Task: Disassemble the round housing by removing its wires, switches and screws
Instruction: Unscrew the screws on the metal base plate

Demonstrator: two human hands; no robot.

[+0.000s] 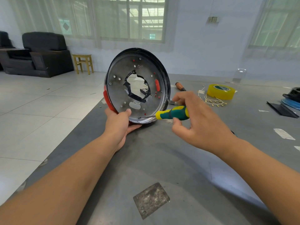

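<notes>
**Screwdriver tip at the rim screw, housing held on edge**

Hidden first: far face of the round housing (137, 86) turned away, unseen; only a strip of red shell showing along its left rim. Through the jagged central hole, just floor and a dark scrap of something, hard to name. Screw (139, 117) at the housing's lower edge tiny, head shape unreadable. Small grey block right of the housing half covered by fingers, identity unclear. Dark items far right of the housing cut off by the frame.

Edges and room: housing standing nearly upright, tilted, near the left edge of the grey surface (162, 159), floor tiles dropping away just left of it. Broad open stretch of surface in front of the housing, toward the viewer. Right of the housing, a cluster of brass-tipped wires (212, 101), a roll of yellow tape (221, 91) behind them, and a wooden-handled tool (180, 86) close behind the housing's right rim.

Hands: left hand (120, 125) cupping the housing's bottom from below, thumb hooked over the rim onto the metal plate. Right hand (194, 117) pinching the green-and-yellow screwdriver (172, 113) by the handle, thumb beneath, fingers arched above, shaft lying almost level with its tip at the screw.
</notes>
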